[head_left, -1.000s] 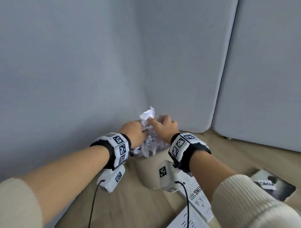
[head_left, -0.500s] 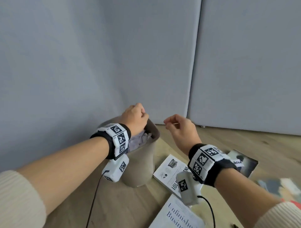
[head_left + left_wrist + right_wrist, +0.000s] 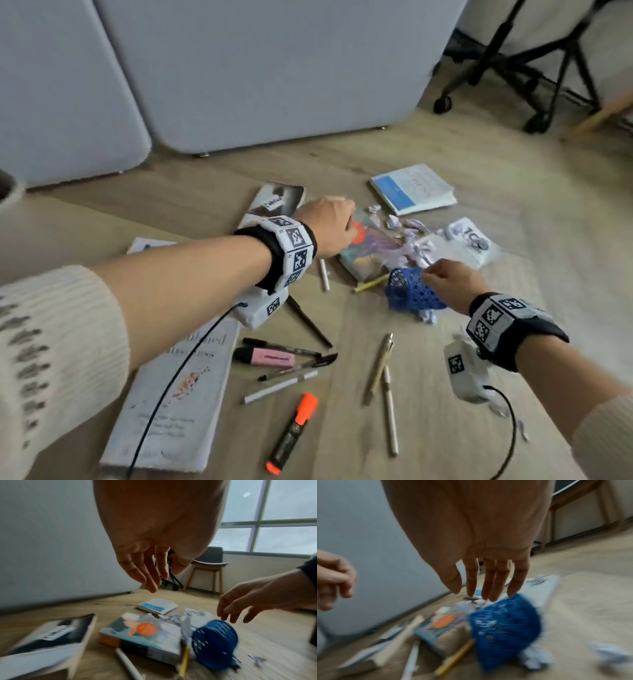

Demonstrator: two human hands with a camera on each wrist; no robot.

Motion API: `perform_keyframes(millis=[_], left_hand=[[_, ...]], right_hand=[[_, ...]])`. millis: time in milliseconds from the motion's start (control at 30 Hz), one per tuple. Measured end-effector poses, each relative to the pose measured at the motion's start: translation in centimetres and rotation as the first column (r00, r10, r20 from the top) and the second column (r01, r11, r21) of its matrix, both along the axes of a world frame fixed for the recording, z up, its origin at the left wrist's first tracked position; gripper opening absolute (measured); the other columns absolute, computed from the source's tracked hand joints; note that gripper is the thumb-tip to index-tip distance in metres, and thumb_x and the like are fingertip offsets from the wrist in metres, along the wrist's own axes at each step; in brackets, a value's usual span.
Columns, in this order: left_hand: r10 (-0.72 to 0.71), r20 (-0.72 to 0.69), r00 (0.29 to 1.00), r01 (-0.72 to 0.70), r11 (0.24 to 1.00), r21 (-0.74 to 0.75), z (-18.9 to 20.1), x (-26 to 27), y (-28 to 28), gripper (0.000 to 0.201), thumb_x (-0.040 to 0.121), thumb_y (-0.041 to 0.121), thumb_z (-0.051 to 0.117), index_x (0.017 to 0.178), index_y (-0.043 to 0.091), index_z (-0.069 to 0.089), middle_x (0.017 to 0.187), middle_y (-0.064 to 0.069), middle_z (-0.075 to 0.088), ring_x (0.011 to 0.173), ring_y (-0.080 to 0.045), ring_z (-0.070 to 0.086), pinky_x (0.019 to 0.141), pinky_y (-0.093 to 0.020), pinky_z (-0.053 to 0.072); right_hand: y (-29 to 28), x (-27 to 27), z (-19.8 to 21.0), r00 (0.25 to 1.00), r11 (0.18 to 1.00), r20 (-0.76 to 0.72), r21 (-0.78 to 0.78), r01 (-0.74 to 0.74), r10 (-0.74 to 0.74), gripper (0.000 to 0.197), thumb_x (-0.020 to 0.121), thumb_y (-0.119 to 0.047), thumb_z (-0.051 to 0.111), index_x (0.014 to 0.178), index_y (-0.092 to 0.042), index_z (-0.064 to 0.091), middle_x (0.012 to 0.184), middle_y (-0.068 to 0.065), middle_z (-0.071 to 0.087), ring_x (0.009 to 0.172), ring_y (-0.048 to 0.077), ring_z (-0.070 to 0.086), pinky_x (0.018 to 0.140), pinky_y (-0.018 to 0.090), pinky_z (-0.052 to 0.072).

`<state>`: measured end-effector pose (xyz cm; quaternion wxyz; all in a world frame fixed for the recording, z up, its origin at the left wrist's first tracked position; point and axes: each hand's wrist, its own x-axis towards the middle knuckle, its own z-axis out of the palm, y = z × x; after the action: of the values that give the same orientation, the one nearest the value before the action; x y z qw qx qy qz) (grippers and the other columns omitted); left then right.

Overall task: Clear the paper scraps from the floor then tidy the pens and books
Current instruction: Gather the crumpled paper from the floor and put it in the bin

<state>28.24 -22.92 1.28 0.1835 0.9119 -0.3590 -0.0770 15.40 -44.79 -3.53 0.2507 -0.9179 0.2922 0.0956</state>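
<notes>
Crumpled white paper scraps (image 3: 416,236) lie among books on the wooden floor. My left hand (image 3: 349,222) hovers over a colourful book (image 3: 368,253), fingers relaxed and holding nothing (image 3: 157,580). My right hand (image 3: 432,274) hangs with straight fingers (image 3: 484,595) just above a blue mesh pen holder (image 3: 411,293) lying on its side; I cannot tell whether they touch. Nearer me are several loose pens, an orange highlighter (image 3: 294,428) and a pink highlighter (image 3: 267,358). Another scrap (image 3: 428,315) lies beside the holder.
More books lie around: a blue-and-white one (image 3: 411,188), a black-and-white one (image 3: 274,202), a white one (image 3: 178,394) under my left forearm. Grey partition panels (image 3: 239,68) stand behind. Black stand legs on castors (image 3: 507,68) are at the far right. The bin's rim (image 3: 8,186) shows at the left edge.
Both hands have left the bin and swung right over the books and scraps. The paper they pushed into the bin is gone from them. The view has turned right.
</notes>
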Motion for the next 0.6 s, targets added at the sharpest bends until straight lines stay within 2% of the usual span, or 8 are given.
perform_keyframes(millis=[67, 133, 200, 333, 400, 467, 533, 600], left_hand=[[-0.122, -0.026, 0.992, 0.124, 0.988, 0.090, -1.9, -2.3, -3.4, 0.018, 0.092, 0.029, 0.046, 0.095, 0.014, 0.056, 0.108, -0.012, 0.061, 0.097, -0.032, 0.058, 0.073, -0.032, 0.040], [-0.224, -0.049, 0.973, 0.229, 0.959, 0.169, -4.2, -4.5, -6.3, 0.024, 0.092, 0.031, 0.047, 0.102, 0.012, 0.058, 0.111, -0.013, 0.061, 0.101, -0.032, 0.058, 0.079, -0.036, 0.046], [-0.270, -0.098, 0.958, 0.285, 0.936, 0.209, -6.3, -6.6, -8.5, 0.027, 0.091, 0.032, 0.049, 0.106, 0.011, 0.058, 0.114, -0.014, 0.061, 0.104, -0.032, 0.058, 0.083, -0.037, 0.045], [-0.358, -0.131, 0.924, 0.373, 0.921, 0.110, -10.6, -11.0, -11.0, 0.018, 0.093, 0.028, 0.048, 0.101, 0.014, 0.055, 0.106, -0.006, 0.054, 0.099, -0.027, 0.056, 0.074, -0.036, 0.042], [-0.421, -0.101, 0.901, 0.426, 0.904, 0.026, -12.4, -13.2, -12.1, 0.011, 0.091, 0.024, 0.050, 0.096, 0.015, 0.053, 0.100, -0.004, 0.051, 0.093, -0.023, 0.055, 0.068, -0.033, 0.042], [-0.457, -0.118, 0.882, 0.459, 0.888, -0.010, -13.6, -14.9, -13.8, 0.011, 0.090, 0.017, 0.051, 0.101, 0.014, 0.053, 0.102, -0.003, 0.052, 0.092, -0.022, 0.056, 0.070, -0.032, 0.047], [-0.454, -0.118, 0.883, 0.459, 0.888, 0.027, -14.6, -16.3, -15.5, 0.036, 0.087, 0.007, 0.053, 0.122, 0.014, 0.046, 0.120, -0.007, 0.048, 0.105, -0.025, 0.054, 0.080, -0.036, 0.050], [-0.389, -0.079, 0.918, 0.395, 0.915, 0.081, -15.2, -17.0, -17.0, 0.066, 0.083, -0.001, 0.054, 0.142, 0.015, 0.028, 0.145, -0.014, 0.029, 0.122, -0.030, 0.043, 0.086, -0.039, 0.049]], right_hand=[[-3.0, -3.9, -0.7, 0.990, 0.996, -0.109, -0.038, 0.081, -0.085, 0.015, 0.091, -0.026, 0.059, 0.099, -0.015, 0.063, 0.108, 0.012, 0.067, 0.089, 0.023, 0.056, 0.077, 0.027, 0.040], [-5.1, -7.1, -1.4, 0.964, 0.982, -0.191, -0.084, 0.170, -0.183, 0.023, 0.092, -0.028, 0.058, 0.106, -0.012, 0.062, 0.112, 0.011, 0.066, 0.098, 0.027, 0.059, 0.081, 0.030, 0.044], [-6.3, -9.7, -2.3, 0.924, 0.953, -0.247, -0.158, 0.259, -0.292, 0.031, 0.091, -0.031, 0.056, 0.115, -0.012, 0.060, 0.118, 0.011, 0.064, 0.106, 0.029, 0.059, 0.086, 0.033, 0.046], [-6.9, -14.7, -5.8, 0.823, 0.878, -0.334, -0.312, 0.363, -0.460, 0.054, 0.092, -0.050, 0.046, 0.131, -0.014, 0.044, 0.130, 0.013, 0.048, 0.114, 0.031, 0.052, 0.084, 0.039, 0.045], [-6.7, -17.5, -7.5, 0.785, 0.881, -0.423, -0.351, 0.319, -0.453, 0.062, 0.088, -0.063, 0.036, 0.133, -0.020, 0.044, 0.127, 0.012, 0.047, 0.115, 0.031, 0.049, 0.083, 0.039, 0.043], [-6.6, -19.7, -9.2, 0.735, 0.886, -0.515, -0.382, 0.264, -0.441, 0.070, 0.088, -0.066, 0.039, 0.133, -0.012, 0.042, 0.127, 0.015, 0.049, 0.116, 0.033, 0.049, 0.082, 0.037, 0.039], [-5.5, -20.7, -10.2, 0.716, 0.881, -0.529, -0.381, 0.280, -0.455, 0.077, 0.085, -0.066, 0.047, 0.132, -0.006, 0.038, 0.128, 0.020, 0.049, 0.114, 0.035, 0.051, 0.077, 0.037, 0.035], [-4.8, -21.1, -11.4, 0.797, 0.905, -0.463, -0.356, 0.234, -0.388, 0.057, 0.092, -0.051, 0.047, 0.132, -0.015, 0.028, 0.125, 0.021, 0.048, 0.103, 0.035, 0.050, 0.071, 0.038, 0.040]])
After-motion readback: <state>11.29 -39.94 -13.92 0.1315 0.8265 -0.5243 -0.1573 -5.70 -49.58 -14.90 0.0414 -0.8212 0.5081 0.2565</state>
